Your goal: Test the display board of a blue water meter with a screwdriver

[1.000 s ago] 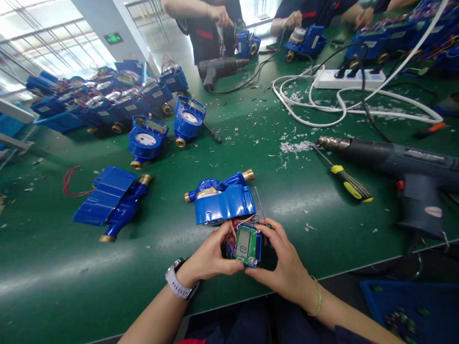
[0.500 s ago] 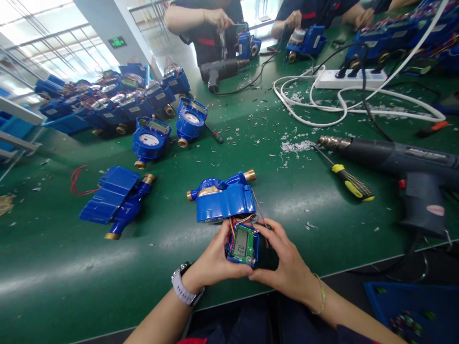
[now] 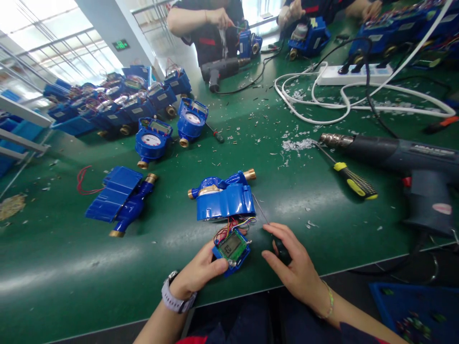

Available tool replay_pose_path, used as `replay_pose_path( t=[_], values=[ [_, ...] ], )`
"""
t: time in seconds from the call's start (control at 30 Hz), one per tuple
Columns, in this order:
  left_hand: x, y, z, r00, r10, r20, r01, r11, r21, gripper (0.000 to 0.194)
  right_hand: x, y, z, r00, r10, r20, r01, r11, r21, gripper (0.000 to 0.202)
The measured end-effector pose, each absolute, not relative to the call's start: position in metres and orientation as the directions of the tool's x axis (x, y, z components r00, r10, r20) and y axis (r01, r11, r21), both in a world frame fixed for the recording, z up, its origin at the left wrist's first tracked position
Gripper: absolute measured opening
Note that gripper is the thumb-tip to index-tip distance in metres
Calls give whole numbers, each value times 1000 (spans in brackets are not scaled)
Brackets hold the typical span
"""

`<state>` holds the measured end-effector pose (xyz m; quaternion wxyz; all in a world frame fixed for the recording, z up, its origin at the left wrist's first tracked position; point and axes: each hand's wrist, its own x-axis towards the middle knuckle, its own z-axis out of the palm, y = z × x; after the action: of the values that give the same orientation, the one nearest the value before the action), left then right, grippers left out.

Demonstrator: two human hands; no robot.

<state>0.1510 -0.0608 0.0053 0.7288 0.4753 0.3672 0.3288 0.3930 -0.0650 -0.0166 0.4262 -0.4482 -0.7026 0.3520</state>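
My left hand (image 3: pixel 201 270) grips a small blue display module (image 3: pixel 232 248), thumb on its front edge. Its green circuit board carries an LCD facing up. Thin coloured wires (image 3: pixel 233 223) run from the module to a blue water meter (image 3: pixel 225 203) with brass ends, lying on its side just beyond. To the right, apart from the module, my right hand (image 3: pixel 292 260) is curled round a thin screwdriver (image 3: pixel 281 249). The dark handle sits in the palm, partly hidden by fingers, and the shaft points toward the meter's right end.
Another blue meter (image 3: pixel 124 203) lies at left; two upright meters (image 3: pixel 151 139) stand behind it. Right are a yellow-black screwdriver (image 3: pixel 353 180), a heat gun (image 3: pixel 405 157) and a power strip (image 3: pixel 355 75) with looped white cable. Co-workers' hands (image 3: pixel 219 19) work across the green table (image 3: pixel 172 267).
My right hand has let go of the display module and moved right, the screwdriver still in it. My left hand has shifted the module left and tilted it.
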Motion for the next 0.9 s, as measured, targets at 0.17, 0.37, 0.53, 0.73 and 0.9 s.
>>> replay_pose_path(
  t=[0.17,0.37,0.53,0.73,0.9],
  values=[
    [151,-67,-4,493,830,-262,-214,408,888,59,396,-67,-18,-173,935,308,320,350,-880,29],
    [151,-72,-2,267,934,-237,103,217,971,61,403,-75,-18,-117,936,332,308,352,-884,29],
    [142,-76,-2,45,999,-30,387,11,922,57,405,-82,-21,-100,943,318,303,333,-893,35],
    [116,-86,-4,-197,979,59,403,26,915,38,401,-83,-22,-86,945,316,292,327,-899,32],
    [133,-98,3,105,989,102,577,-144,804,51,398,-83,-20,-87,940,329,289,340,-895,30]
  ],
)
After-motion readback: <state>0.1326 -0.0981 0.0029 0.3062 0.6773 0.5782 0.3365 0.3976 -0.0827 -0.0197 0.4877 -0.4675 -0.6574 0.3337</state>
